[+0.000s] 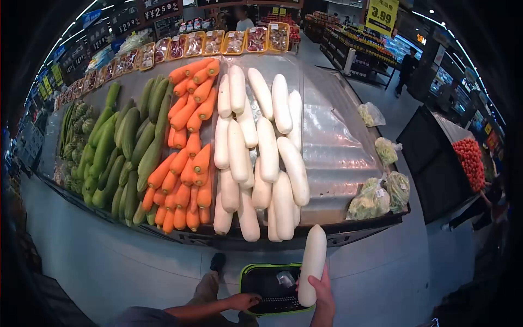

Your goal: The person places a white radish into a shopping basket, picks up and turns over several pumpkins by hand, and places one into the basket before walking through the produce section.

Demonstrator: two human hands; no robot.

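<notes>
My right hand point(323, 290) is wrapped round a white radish point(312, 267), which stands nearly upright over the right end of a black basket with a green rim point(267, 266). My left hand point(245, 301) is at the basket's left side with its fingers curled at the edge; what they grip is too small to make out. Inside the basket lies a small clear plastic bag point(285, 279). Beyond the basket, several white radishes point(237, 150) are piled on the display stand, beside the carrots point(185, 163) on their left.
Green gourds point(131, 133) fill the stand's left side. Bagged greens point(370, 200) lie along its right edge, and packaged trays point(212, 42) line the back. The stand's front edge point(338, 231) is close. Other people stand farther off, one in dark clothes point(407, 68).
</notes>
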